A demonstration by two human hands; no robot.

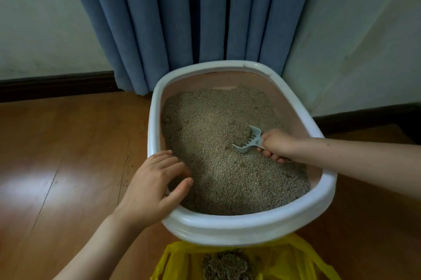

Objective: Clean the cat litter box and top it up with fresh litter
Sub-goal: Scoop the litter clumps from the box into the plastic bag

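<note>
A white-rimmed litter box [246, 226] with pinkish inner walls stands on the floor, filled with beige litter [218, 165]. My right hand [276, 146] grips the handle of a pale grey slotted scoop [247, 140], whose blade is dug into the litter right of centre and carries a heap of grains. My left hand [151, 188] rests on the box's near-left rim, fingers curled over its inner edge.
A yellow plastic bag [293, 261] lies open just in front of the box with clumped litter [227, 266] inside. Blue curtains [189, 17] hang behind the box, walls on both sides. Several stray grains [129, 161] dot the wooden floor to the left.
</note>
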